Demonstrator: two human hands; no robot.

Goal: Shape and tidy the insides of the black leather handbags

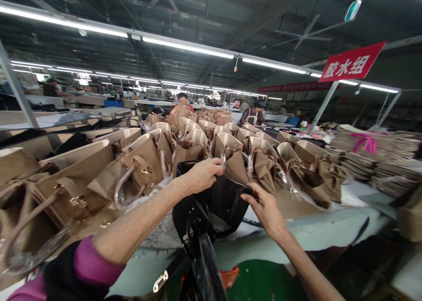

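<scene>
A black handbag with gold-coloured metal fittings sits in front of me at the table's edge, its top facing up. Over its opening is my left hand, the fingers pinched together; whatever they hold is too small to make out. My right hand grips the bag's upper right edge between thumb and fingers. A black strap or handle in clear plastic hangs down from the bag's front. Just beyond the hands stand tan handbags in close rows.
More tan handbags crowd the left side. A stack of flat beige pieces with a pink tie lies at the right. Two people work across the table. A red sign hangs at upper right, and the floor is green.
</scene>
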